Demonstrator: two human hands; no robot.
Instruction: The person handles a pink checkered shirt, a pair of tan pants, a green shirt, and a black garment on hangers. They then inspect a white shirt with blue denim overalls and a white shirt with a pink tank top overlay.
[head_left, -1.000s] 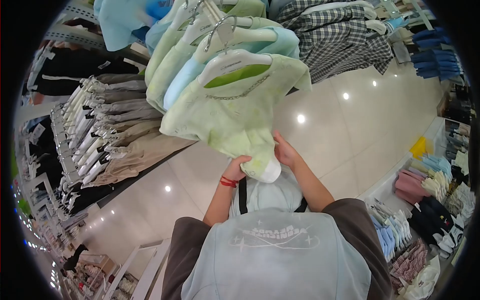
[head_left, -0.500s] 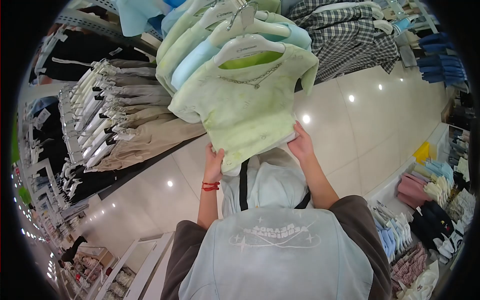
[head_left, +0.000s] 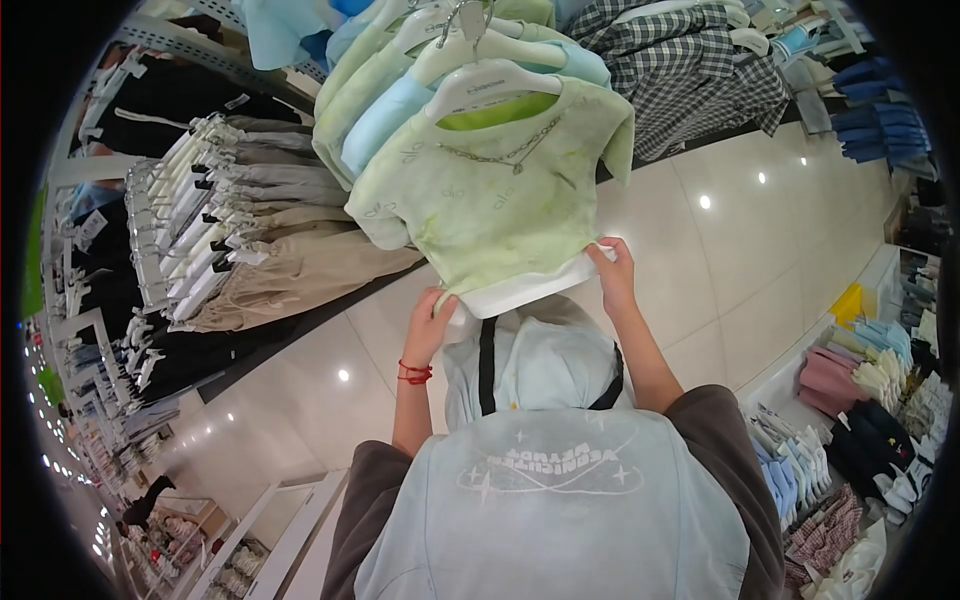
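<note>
A light green short-sleeved shirt [head_left: 510, 200] with a chain at its neck hangs on a white hanger [head_left: 492, 82] at the front of a rack. Below its hem a white layer of cloth [head_left: 530, 288] shows. My left hand [head_left: 430, 325], with a red cord bracelet [head_left: 414, 373] at the wrist, pinches the shirt's lower left corner. At the lower right corner my right hand [head_left: 612, 275] is closed on the hem. The cloth is spread between both hands.
Behind the shirt hang more green and blue tops [head_left: 380, 130]. Checked shirts [head_left: 680, 80] are at upper right. Beige and grey trousers [head_left: 300, 270] hang at the left. Folded and hung clothes [head_left: 835, 380] fill shelving at the right. Tiled floor [head_left: 700, 250] lies beyond the hands.
The green hem has been pulled up, and more of the white layer beneath now shows. My right hand has moved slightly right, and my left hand slightly up.
</note>
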